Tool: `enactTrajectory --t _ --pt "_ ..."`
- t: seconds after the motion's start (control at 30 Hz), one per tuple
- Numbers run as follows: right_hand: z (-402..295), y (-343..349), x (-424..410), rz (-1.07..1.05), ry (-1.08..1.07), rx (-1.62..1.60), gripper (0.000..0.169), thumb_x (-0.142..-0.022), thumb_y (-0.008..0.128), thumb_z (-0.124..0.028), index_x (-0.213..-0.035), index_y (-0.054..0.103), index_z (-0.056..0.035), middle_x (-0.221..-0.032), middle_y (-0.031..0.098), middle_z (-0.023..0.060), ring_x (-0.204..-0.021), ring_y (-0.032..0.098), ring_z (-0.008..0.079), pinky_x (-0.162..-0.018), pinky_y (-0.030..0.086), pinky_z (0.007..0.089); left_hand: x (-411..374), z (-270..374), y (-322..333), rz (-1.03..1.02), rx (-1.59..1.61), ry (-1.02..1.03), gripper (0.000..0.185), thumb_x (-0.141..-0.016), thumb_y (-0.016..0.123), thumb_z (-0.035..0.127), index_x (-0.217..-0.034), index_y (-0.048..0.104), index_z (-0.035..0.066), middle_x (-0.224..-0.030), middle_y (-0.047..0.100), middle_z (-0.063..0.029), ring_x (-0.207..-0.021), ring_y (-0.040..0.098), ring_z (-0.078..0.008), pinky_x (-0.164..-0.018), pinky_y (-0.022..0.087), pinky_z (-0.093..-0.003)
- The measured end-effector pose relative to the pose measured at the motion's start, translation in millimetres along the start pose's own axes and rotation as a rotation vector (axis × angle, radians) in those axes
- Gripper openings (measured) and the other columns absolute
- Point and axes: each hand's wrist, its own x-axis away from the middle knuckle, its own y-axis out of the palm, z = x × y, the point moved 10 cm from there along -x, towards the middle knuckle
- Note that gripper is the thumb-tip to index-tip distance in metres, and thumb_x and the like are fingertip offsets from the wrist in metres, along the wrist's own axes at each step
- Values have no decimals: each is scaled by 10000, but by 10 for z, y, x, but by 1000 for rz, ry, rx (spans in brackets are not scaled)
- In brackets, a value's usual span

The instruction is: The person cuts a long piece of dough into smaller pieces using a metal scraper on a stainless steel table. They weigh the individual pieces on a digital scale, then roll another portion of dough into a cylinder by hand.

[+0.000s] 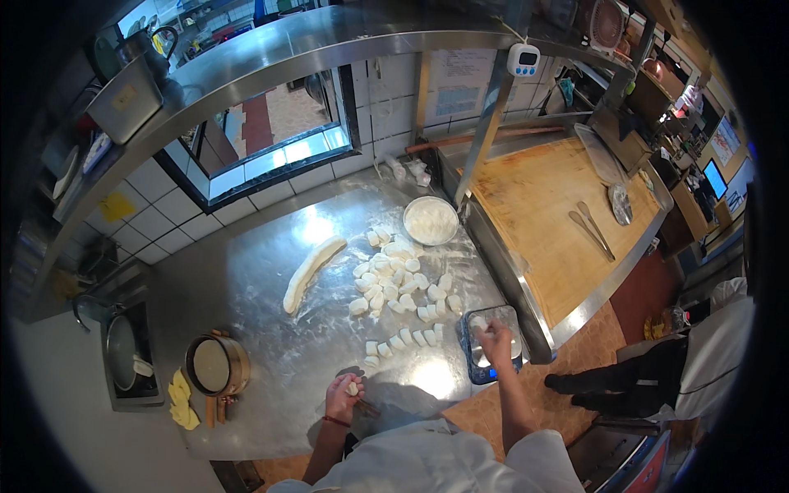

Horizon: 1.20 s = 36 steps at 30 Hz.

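My left hand [341, 399] curls around a small dough piece [352, 389] near the table's front edge. Over the digital kitchen scale [474, 363], my right hand [498, 345] has its fingertips at a pale dough piece [478, 322]; it seems pinched between them. A row of cut dough pieces [396, 342] lies between the two hands. Farther back is a floured heap of dough pieces [389, 277]. To the left of the heap lies a long dough roll [311, 275]. A metal bowl of flour [431, 220] stands behind the heap.
A wooden board [542, 209] with tongs [595, 231] lies beyond a raised metal edge at right. At left are a round container [219, 365] and yellow cloths [182, 400]. A steel shelf [345, 43] and post [487, 129] rise above the table. Another person [690, 363] stands at right.
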Motion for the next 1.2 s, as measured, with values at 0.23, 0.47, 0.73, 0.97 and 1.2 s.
enactTrajectory --t 0.23,0.47,0.73,0.97,1.2 --pt "-1286 894 104 -317 -278 -188 298 -870 715 -172 -1138 679 -46 -827 696 134 -767 671 175 -668 520 321 10 10 43 -4 17 5 148 -969 595 153 -1047 606 28 -900 655 -88 -752 648 -184 -642 558 -304" --pt "-455 759 269 -320 261 -697 299 -877 704 -126 -1154 639 -36 -899 700 97 -775 673 163 -680 527 284 13 -33 -223 89 -19 51 192 -920 620 85 -1097 577 25 -941 632 -80 -759 634 -176 -648 556 -287" --pt "286 -235 334 49 3 -218 574 -836 635 27 -1381 478 -64 -1166 648 182 -1059 645 246 -887 526 378 -31 -59 201 -73 -31 -14 246 -925 613 99 -1152 541 39 -931 621 -89 -719 615 -192 -598 523 -316" --pt "203 -475 515 181 14 -383 607 -907 637 -94 -1458 395 -18 -1463 476 156 -1384 416 285 -1120 324 437 -60 -203 476 -162 -152 -84 223 -1005 547 312 -978 558 91 -721 563 -38 -585 520 -147 -495 426 -302" --pt "890 -837 808 399 370 -718 225 -985 542 -83 -1188 546 13 -1001 676 87 -768 620 125 -680 488 243 -145 -412 343 -207 -3 -161 243 -1006 530 318 -869 531 117 -672 482 -8 -589 488 -130 -519 429 -321"
